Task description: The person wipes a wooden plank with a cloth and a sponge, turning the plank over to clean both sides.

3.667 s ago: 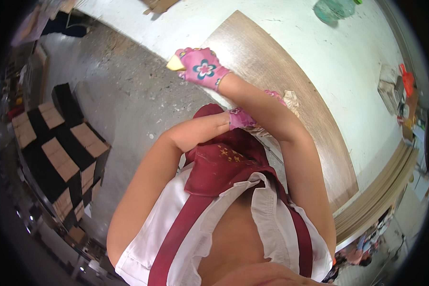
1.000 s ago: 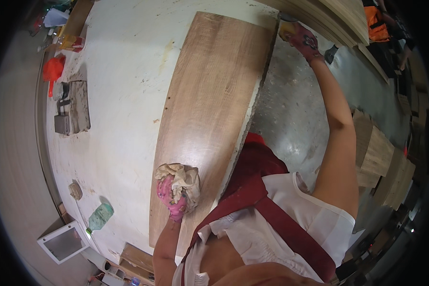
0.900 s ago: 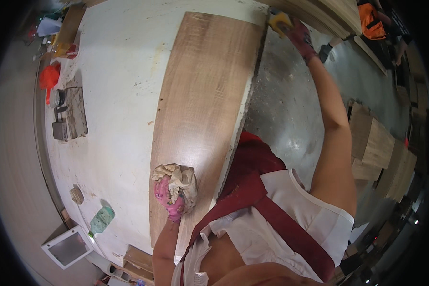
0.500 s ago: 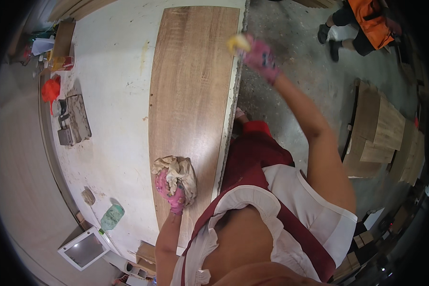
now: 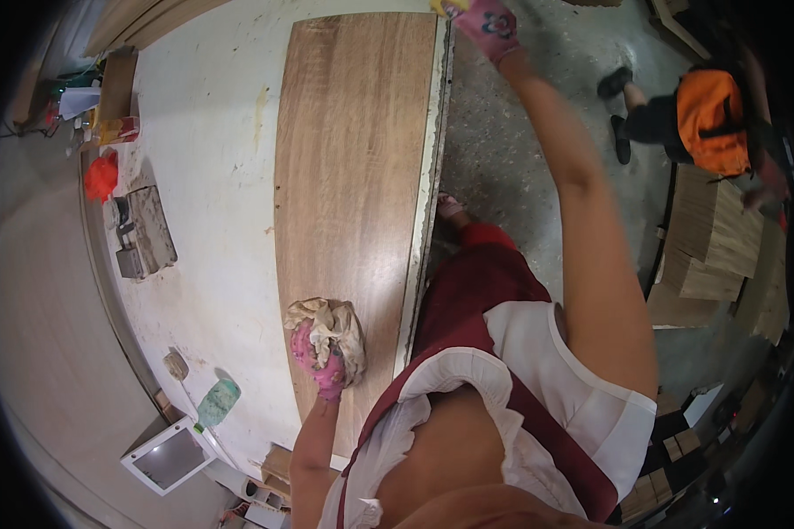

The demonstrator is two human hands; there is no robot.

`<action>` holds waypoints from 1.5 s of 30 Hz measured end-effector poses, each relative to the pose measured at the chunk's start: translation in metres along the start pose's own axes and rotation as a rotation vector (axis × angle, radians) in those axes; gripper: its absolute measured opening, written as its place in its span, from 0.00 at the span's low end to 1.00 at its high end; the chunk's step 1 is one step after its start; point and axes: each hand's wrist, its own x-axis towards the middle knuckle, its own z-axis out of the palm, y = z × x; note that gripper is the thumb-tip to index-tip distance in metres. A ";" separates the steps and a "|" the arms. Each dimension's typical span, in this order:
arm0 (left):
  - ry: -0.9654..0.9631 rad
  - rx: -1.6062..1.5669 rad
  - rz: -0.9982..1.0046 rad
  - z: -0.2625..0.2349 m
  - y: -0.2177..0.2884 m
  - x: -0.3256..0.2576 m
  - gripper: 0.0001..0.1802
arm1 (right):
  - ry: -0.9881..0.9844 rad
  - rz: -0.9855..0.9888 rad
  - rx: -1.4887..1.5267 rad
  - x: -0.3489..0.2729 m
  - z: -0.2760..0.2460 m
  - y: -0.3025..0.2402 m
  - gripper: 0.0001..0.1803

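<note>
Wood-grain brown, the long board [image 5: 353, 194] lies flat on the white surface [image 5: 212, 176], its long axis running from lower centre of the frame to the top edge. Left hand [image 5: 322, 361], pink-gloved, has its fingers closed on a crumpled rag [image 5: 331, 322] at the board's near end. Right hand [image 5: 490, 19] reaches the far top corner, seemingly gripping something yellow [image 5: 445, 7], though it's partly cropped.

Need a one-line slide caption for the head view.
Left hand presses a rag on a wood panel; right hand reaches its far edge.
</note>
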 end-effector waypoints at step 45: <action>0.216 -0.314 0.087 0.006 -0.020 -0.016 0.24 | -0.884 -0.115 0.577 -0.450 -0.130 -0.302 0.27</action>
